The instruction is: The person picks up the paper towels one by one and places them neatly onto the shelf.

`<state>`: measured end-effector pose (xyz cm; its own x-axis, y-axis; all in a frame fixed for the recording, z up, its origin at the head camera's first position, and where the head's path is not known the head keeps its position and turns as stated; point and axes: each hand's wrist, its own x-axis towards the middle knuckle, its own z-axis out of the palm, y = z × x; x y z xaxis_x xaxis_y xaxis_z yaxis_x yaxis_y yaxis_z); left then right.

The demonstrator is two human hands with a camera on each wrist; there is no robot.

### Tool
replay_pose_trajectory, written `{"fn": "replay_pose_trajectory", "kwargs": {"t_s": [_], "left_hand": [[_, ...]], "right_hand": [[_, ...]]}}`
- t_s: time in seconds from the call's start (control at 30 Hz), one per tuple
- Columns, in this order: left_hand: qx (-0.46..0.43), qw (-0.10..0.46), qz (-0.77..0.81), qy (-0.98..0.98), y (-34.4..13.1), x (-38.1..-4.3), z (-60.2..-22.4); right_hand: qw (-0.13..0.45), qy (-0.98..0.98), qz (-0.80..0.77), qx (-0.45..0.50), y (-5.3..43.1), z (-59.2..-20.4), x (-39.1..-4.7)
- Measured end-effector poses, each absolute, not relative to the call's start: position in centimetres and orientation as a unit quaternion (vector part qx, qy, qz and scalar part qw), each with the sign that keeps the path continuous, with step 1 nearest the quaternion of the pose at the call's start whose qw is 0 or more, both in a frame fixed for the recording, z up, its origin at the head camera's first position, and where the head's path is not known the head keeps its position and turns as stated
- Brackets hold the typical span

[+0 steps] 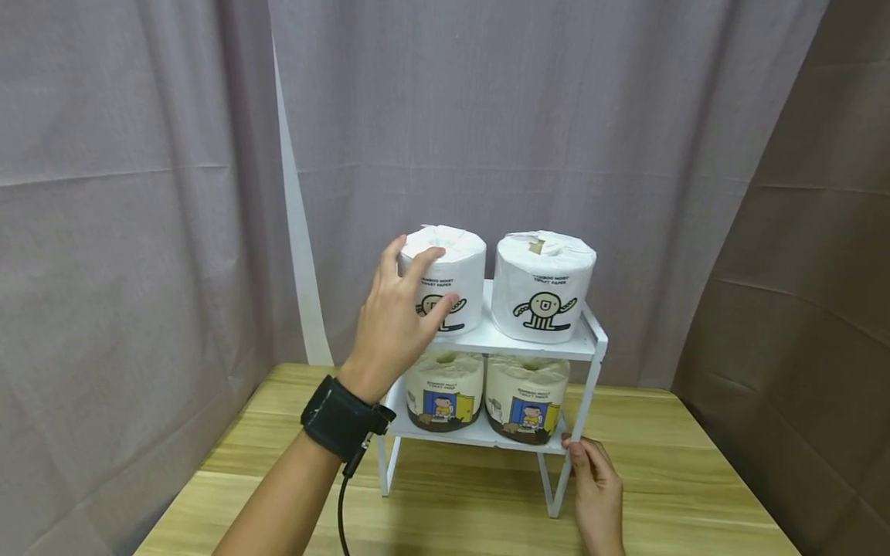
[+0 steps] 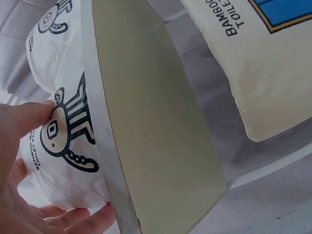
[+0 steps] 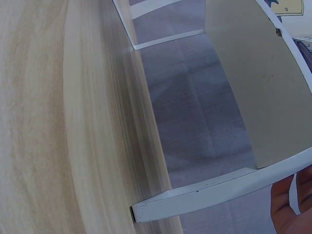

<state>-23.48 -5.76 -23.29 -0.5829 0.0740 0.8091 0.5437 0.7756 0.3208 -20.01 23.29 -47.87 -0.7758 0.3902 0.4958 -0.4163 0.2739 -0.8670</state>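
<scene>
A white two-tier rack (image 1: 480, 340) stands on the wooden table. My left hand (image 1: 396, 309) holds the left white-wrapped toilet roll (image 1: 462, 266) on the upper shelf. In the left wrist view the thumb (image 2: 31, 117) lies on its printed front, and the other fingers reach round its side. Beside it stands a second white toilet roll (image 1: 545, 286). Two cream-wrapped toilet rolls, one on the left (image 1: 445, 390) and one on the right (image 1: 527, 398), stand on the lower shelf. My right hand (image 1: 596, 483) grips the rack's right front leg at lower-shelf height.
The wooden table (image 1: 667, 479) extends on both sides of the rack. Grey curtains (image 1: 556, 116) hang behind and at the left, with a brown drape (image 1: 799, 270) at the right. A black wrist strap (image 1: 341, 417) with a cable is on the left forearm.
</scene>
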Motion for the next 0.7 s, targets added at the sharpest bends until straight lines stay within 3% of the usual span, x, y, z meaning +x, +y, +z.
{"fn": "replay_pose_trajectory", "kwargs": {"t_s": [0.7], "left_hand": [[-0.176,0.423,-0.282,-0.843,-5.56,-23.59,-23.52]], "right_hand": [[0.324,-0.729,0.604,0.001,23.24,-47.76,-19.82]]}}
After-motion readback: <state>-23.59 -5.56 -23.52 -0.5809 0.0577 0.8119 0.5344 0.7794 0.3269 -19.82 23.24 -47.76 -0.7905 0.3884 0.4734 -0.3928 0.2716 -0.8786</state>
